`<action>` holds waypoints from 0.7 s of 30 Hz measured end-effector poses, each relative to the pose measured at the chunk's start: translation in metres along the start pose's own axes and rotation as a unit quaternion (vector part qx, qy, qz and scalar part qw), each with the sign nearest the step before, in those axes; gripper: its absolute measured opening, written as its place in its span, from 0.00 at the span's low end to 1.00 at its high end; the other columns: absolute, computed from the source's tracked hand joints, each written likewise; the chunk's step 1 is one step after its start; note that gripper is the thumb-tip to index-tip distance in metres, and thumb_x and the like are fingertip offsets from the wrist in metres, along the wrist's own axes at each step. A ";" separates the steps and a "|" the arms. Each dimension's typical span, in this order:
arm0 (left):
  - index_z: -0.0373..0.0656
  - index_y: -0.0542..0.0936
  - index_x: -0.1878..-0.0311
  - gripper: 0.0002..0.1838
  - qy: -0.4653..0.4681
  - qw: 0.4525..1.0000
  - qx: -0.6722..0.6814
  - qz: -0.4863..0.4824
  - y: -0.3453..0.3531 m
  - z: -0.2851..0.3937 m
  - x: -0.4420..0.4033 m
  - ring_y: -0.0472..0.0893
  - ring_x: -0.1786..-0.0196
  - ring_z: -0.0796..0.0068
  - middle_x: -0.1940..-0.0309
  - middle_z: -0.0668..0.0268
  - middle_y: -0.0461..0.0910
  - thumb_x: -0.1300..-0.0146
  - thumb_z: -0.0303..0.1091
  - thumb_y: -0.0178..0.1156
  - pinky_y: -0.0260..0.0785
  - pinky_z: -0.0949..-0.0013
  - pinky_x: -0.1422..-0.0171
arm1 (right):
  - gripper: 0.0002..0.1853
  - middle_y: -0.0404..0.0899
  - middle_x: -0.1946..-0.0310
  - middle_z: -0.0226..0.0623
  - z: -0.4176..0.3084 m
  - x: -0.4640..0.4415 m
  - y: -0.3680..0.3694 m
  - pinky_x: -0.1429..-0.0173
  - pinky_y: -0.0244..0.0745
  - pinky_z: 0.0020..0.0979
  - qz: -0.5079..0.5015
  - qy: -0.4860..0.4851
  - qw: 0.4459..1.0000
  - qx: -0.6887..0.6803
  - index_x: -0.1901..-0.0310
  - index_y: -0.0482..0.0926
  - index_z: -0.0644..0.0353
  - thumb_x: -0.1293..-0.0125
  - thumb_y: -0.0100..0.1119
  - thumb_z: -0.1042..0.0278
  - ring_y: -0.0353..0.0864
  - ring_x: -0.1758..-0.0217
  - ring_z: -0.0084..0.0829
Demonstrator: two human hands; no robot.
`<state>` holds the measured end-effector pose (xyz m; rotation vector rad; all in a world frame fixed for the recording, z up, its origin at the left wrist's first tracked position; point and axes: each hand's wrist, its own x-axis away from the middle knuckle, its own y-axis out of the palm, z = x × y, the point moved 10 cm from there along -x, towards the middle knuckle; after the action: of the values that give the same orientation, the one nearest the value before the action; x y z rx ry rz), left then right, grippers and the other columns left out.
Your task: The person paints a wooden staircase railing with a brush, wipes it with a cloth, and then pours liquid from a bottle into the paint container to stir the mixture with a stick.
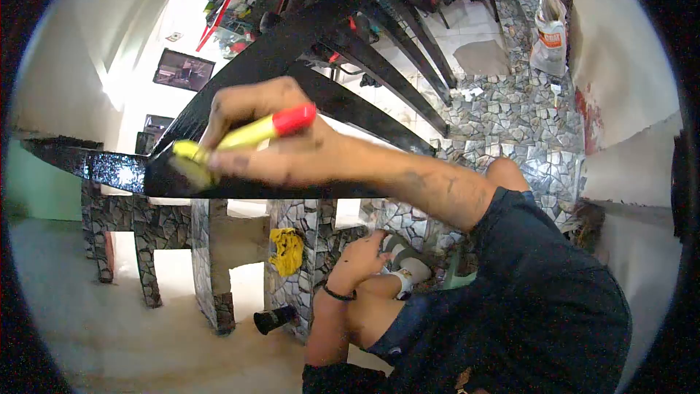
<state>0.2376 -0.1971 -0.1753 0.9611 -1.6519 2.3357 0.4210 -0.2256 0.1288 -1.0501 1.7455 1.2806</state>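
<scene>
My right hand (266,135) is closed around a paintbrush (248,133) with a yellow handle and a red end. Its head is smeared by motion, low over a black-painted wooden rail (240,188); whether it touches cannot be made out. Wet-looking shine marks the rail's left part. My left hand (361,259) hangs by my bent leg, near a striped sock (402,254), fingers loosely extended and holding nothing visible. A dark band circles that wrist. Dark smudges mark both hands.
Black slats (386,69) run from the rail toward a stone-patterned floor (503,120). A yellow cloth (286,252) hangs on stone-patterned blocks, above a black cup (274,319). A white sack (549,35) stands by the right wall. Framed pictures (184,71) are at upper left.
</scene>
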 end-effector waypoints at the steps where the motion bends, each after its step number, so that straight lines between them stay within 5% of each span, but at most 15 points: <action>1: 0.39 0.69 0.45 0.26 0.018 1.000 0.003 0.020 -0.001 0.001 0.000 0.79 0.58 0.43 0.63 0.47 0.80 0.43 0.42 0.60 0.71 0.48 0.55 | 0.09 0.80 0.72 0.32 0.021 0.000 -0.014 0.67 0.73 0.23 0.003 0.051 0.998 -0.029 0.67 0.81 0.65 0.44 0.66 0.68 0.78 0.70 0.19; 2: 0.39 0.69 0.45 0.26 0.026 0.999 0.004 0.031 -0.001 0.001 -0.001 0.79 0.59 0.43 0.63 0.47 0.80 0.43 0.42 0.61 0.71 0.48 0.56 | 0.07 0.80 0.72 0.33 0.053 0.005 -0.032 0.68 0.76 0.23 0.014 0.147 0.985 -0.095 0.66 0.82 0.63 0.45 0.67 0.71 0.79 0.71 0.21; 4: 0.39 0.68 0.45 0.26 0.040 0.998 0.007 0.054 -0.002 0.000 -0.001 0.79 0.60 0.43 0.63 0.48 0.80 0.44 0.42 0.61 0.71 0.48 0.56 | 0.08 0.81 0.71 0.37 0.093 0.011 -0.093 0.69 0.79 0.24 0.080 0.195 0.978 -0.008 0.64 0.81 0.64 0.47 0.68 0.73 0.82 0.71 0.25; 7: 0.40 0.68 0.45 0.26 0.057 0.995 0.019 0.076 -0.003 -0.001 0.001 0.79 0.60 0.42 0.63 0.48 0.80 0.44 0.41 0.61 0.71 0.47 0.57 | 0.09 0.82 0.66 0.40 0.137 0.034 -0.181 0.68 0.82 0.29 0.167 0.259 0.948 -0.076 0.61 0.80 0.63 0.44 0.65 0.74 0.82 0.73 0.29; 13: 0.36 0.67 0.42 0.29 -0.020 1.000 0.010 0.010 -0.008 0.005 0.010 0.78 0.56 0.41 0.58 0.43 0.78 0.44 0.41 0.61 0.72 0.50 0.53 | 0.07 0.79 0.73 0.29 0.140 0.045 -0.317 0.68 0.71 0.23 0.184 0.153 0.945 0.225 0.62 0.80 0.63 0.40 0.63 0.70 0.77 0.72 0.19; 16: 0.37 0.67 0.43 0.29 0.005 1.000 -0.005 0.017 -0.002 0.005 0.012 0.78 0.58 0.42 0.59 0.44 0.78 0.44 0.40 0.62 0.72 0.50 0.54 | 0.08 0.78 0.76 0.28 0.092 0.028 -0.267 0.69 0.69 0.24 0.152 0.035 0.869 0.470 0.63 0.79 0.63 0.40 0.62 0.68 0.74 0.74 0.19; 21: 0.38 0.68 0.47 0.25 -0.004 1.000 0.013 0.021 -0.009 0.009 0.017 0.78 0.58 0.42 0.61 0.45 0.79 0.43 0.40 0.62 0.71 0.48 0.55 | 0.08 0.78 0.74 0.43 0.072 0.014 -0.136 0.67 0.72 0.32 0.116 -0.004 0.847 0.519 0.66 0.76 0.61 0.44 0.64 0.68 0.79 0.71 0.38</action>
<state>0.2317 -0.2057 -0.1570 0.9513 -1.6635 2.3896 0.5446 -0.1827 0.0475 -0.1902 2.1571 0.2769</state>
